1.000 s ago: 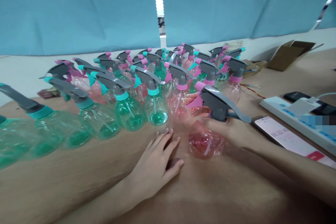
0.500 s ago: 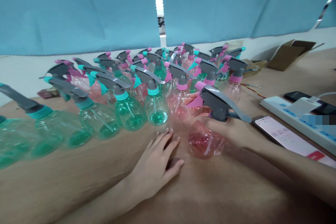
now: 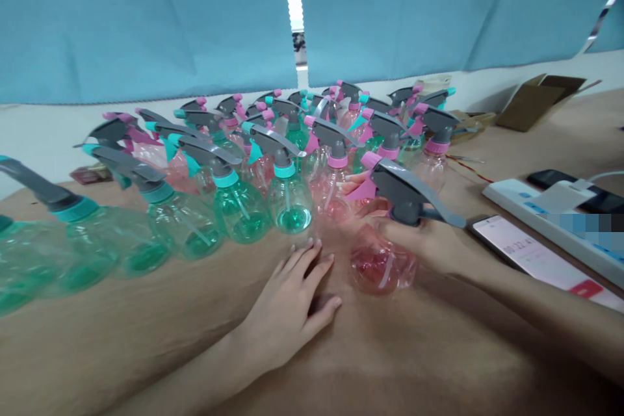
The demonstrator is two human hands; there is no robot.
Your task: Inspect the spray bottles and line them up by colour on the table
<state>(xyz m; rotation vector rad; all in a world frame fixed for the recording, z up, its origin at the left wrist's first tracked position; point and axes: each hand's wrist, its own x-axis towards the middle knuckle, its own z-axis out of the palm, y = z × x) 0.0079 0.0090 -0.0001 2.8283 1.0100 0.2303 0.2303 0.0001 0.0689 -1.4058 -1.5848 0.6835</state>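
Note:
My left hand (image 3: 287,305) lies palm down on the table, its fingers stretched out and slightly apart, with nothing in it. To its right stands a pink transparent spray bottle (image 3: 380,263) with a grey and pink trigger head, a little pink liquid inside. My right hand (image 3: 414,239) is behind this bottle and partly hidden by it. Its fingers show past the bottle's left side, stretched out; whether the hand touches the bottle I cannot tell. Just beyond my left fingertips is a green spray bottle (image 3: 291,201) with a turquoise collar.
Several more green and pink spray bottles crowd the back and left of the table (image 3: 195,338). A phone (image 3: 541,260) showing a timer, a white power strip (image 3: 536,208) and a dark device (image 3: 599,192) lie on the right. An open cardboard box (image 3: 531,104) stands at the back right.
The timer digits on the phone have changed. Both hands and the bottles stay where they were.

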